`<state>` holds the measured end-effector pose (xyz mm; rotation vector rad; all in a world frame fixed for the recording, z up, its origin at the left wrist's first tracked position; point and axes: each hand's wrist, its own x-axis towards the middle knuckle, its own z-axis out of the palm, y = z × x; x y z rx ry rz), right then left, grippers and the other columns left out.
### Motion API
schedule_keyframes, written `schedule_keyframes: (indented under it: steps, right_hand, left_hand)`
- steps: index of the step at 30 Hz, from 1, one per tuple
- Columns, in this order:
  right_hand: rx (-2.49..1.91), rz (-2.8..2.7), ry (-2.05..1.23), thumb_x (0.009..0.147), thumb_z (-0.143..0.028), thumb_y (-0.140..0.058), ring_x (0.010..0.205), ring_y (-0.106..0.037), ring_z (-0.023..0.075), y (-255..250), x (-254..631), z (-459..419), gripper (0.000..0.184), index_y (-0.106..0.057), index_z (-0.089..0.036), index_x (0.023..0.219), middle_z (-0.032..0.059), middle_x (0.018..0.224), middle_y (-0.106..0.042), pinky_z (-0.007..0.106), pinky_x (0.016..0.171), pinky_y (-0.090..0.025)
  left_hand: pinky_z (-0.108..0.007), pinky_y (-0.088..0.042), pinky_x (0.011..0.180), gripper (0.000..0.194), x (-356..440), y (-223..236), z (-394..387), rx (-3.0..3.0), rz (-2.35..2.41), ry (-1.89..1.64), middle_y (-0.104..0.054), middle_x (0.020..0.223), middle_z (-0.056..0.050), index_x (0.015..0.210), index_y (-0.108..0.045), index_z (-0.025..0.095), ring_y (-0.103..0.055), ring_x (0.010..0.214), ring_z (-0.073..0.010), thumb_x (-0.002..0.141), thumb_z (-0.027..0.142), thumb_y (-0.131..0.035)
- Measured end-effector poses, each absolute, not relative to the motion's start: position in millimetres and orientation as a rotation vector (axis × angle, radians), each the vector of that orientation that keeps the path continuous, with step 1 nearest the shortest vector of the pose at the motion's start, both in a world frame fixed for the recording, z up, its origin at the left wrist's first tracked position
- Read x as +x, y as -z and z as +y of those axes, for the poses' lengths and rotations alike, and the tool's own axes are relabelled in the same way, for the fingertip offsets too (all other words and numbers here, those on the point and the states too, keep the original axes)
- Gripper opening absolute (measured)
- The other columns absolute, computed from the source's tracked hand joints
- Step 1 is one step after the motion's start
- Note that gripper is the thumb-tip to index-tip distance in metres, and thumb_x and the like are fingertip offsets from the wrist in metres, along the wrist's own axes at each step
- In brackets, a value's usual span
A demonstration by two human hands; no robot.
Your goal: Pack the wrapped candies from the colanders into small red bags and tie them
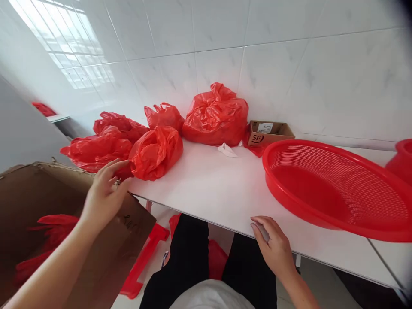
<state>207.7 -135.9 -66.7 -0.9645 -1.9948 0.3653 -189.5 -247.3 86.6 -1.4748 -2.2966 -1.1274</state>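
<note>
My left hand point(104, 195) hangs with its fingers apart over the rim of a large brown cardboard box point(41, 201), close to a knotted red plastic bag point(156, 153) on the white table point(225, 193). Another bulging red bag point(98, 150) lies just beyond my fingertips. Red plastic point(53, 227) shows inside the box. My right hand point(273, 244) sits at the table's front edge with curled fingers. A small grey patch at its fingertips is unclear, so I cannot tell whether it holds anything.
Further red bags point(215, 116) stand against the white tiled wall. A small SF cardboard box point(270, 133), a white tissue point(227, 150) and a wide red mesh basket point(334, 189) sit on the table. A red basin point(401, 161) stands at the far right.
</note>
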Motion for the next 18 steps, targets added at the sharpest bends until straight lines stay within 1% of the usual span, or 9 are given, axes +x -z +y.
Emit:
schedule_keyframes:
  steps: [1,3,5,7,8,9,11,14,18]
  right_hand:
    - [-0.97,-1.964,-0.337,0.095,-0.022,-0.052,0.089,-0.067,0.0186,70,211,-137,0.014,-0.062,-0.02,0.106,0.0075,0.097,-0.068,0.032,0.078,-0.056]
    - [-0.964,-1.915,-0.283,0.094,-0.019,-0.053,0.082,-0.067,0.0162,74,209,-137,0.015,-0.06,-0.019,0.107,0.0063,0.092,-0.068,0.03,0.075,-0.056]
    - [-0.968,-1.877,-0.237,0.093,-0.017,-0.053,0.076,-0.066,0.0144,77,201,-136,0.017,-0.06,-0.018,0.108,0.0048,0.086,-0.067,0.027,0.071,-0.056]
    - [-0.979,-1.838,-0.21,0.092,-0.016,-0.053,0.07,-0.064,0.0125,79,193,-135,0.017,-0.061,-0.017,0.108,0.003,0.081,-0.067,0.024,0.067,-0.055]
    - [-0.988,-1.82,-0.21,0.092,-0.015,-0.052,0.067,-0.064,0.0116,80,191,-134,0.018,-0.061,-0.017,0.107,0.0024,0.079,-0.066,0.023,0.065,-0.055]
    - [-0.995,-1.803,-0.213,0.092,-0.015,-0.052,0.065,-0.063,0.011,80,189,-134,0.018,-0.061,-0.017,0.107,0.0019,0.078,-0.066,0.022,0.064,-0.054]
    - [-1.006,-1.786,-0.225,0.092,-0.015,-0.051,0.064,-0.062,0.0108,79,188,-135,0.018,-0.061,-0.017,0.107,0.0015,0.076,-0.065,0.023,0.063,-0.054]
    - [-1.004,-1.774,-0.238,0.092,-0.016,-0.05,0.061,-0.062,0.0114,76,190,-135,0.018,-0.061,-0.017,0.107,0.0017,0.074,-0.065,0.023,0.06,-0.054]
    - [-0.996,-1.779,-0.25,0.093,-0.015,-0.05,0.06,-0.064,0.0117,75,192,-134,0.019,-0.061,-0.017,0.108,0.0025,0.075,-0.066,0.022,0.056,-0.054]
  left_hand:
    - [-0.047,-0.047,0.107,0.045,-175,-89,-226,-1.559,-2.26,1.168,-0.047,0.147,-0.003,0.132,-0.052,0.038,-0.046,0.137,-0.0292,0.087,0.043,-0.053]
    - [-0.044,-0.051,0.1,0.04,-147,-90,-190,-1.722,-2.208,1.151,-0.047,0.146,-0.005,0.126,-0.058,0.032,-0.045,0.136,-0.029,0.088,0.041,-0.054]
    - [-0.04,-0.056,0.086,0.039,-124,-88,-163,-1.872,-2.184,1.071,-0.046,0.148,-0.005,0.125,-0.059,0.03,-0.051,0.13,-0.0299,0.088,0.041,-0.053]
    - [-0.037,-0.057,0.073,0.037,-109,-85,-143,-1.978,-2.168,1.007,-0.045,0.149,-0.004,0.123,-0.061,0.031,-0.058,0.119,-0.0294,0.088,0.041,-0.053]
    - [-0.036,-0.056,0.07,0.036,-104,-85,-134,-2.016,-2.16,0.978,-0.045,0.149,-0.004,0.122,-0.062,0.031,-0.06,0.115,-0.0289,0.089,0.041,-0.052]
    - [-0.037,-0.056,0.072,0.035,-102,-85,-126,-2.042,-2.147,0.952,-0.045,0.149,-0.004,0.121,-0.063,0.031,-0.06,0.114,-0.0287,0.089,0.041,-0.051]
    - [-0.042,-0.054,0.086,0.034,-101,-90,-112,-2.062,-2.117,0.91,-0.045,0.148,-0.006,0.117,-0.065,0.029,-0.057,0.12,-0.0294,0.088,0.04,-0.051]
    - [-0.049,-0.044,0.105,0.031,-112,-109,-92,-2.049,-2.097,0.831,-0.046,0.147,-0.008,0.11,-0.069,0.027,-0.05,0.13,-0.0307,0.086,0.038,-0.052]
    - [-0.052,-0.036,0.111,0.034,-149,-159,-57,-1.898,-2.142,0.759,-0.047,0.145,-0.007,0.114,-0.069,0.026,-0.046,0.132,-0.0295,0.084,0.036,-0.056]
